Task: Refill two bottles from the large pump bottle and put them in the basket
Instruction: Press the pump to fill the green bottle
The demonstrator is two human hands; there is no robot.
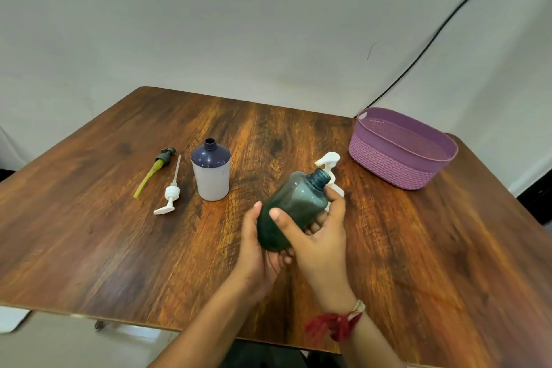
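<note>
The right hand's (316, 236) thumb is pressing across the front of a dark green translucent plastic bottle (294, 206) while its fingers (335, 199) are curling round the far side near the shoulder. The left hand (257, 245) is cupping the bottle's base, with the thumb lying along its left flank and the other fingers wrapping underneath. Both hands are gripping the bottle, which is tilting above the table with its uncapped threaded neck pointing up and to the right. A red thread bracelet (334, 326) is circling the right wrist. Just behind the right hand's fingers, a white plastic pump bottle (328, 160) is standing, its body mostly hidden. To the left, a round bottle with a navy shoulder and white body (210, 179) is standing upright and open. Beside it, a white pump head with its clear tube (171, 193) and a dark pump head with a yellow-green tube (155, 169) are lying flat. Well apart at the far right corner, an oval purple woven-pattern plastic basket (391, 163) is sitting. Everything is resting on a dark brown wood-grain table with rounded corners (104, 233). Behind it, a plain pale wall (239, 24) is rising, with a thin black cable (433, 39) running down towards the basket.
</note>
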